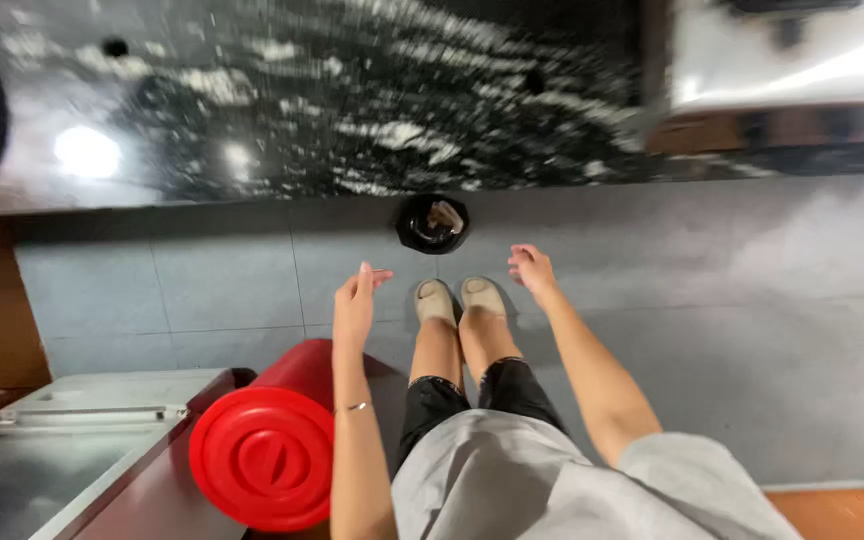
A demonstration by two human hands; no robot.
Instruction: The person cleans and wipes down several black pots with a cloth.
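We hold both hands out empty over the grey tiled floor (712,330), left hand (355,300) and right hand (532,268) open, fingers loose. Nearest our left arm lies a red round-lidded container (267,455), ribbed on its lid. Farther off, a small black bin (433,223) sits below the black marble counter (352,90).
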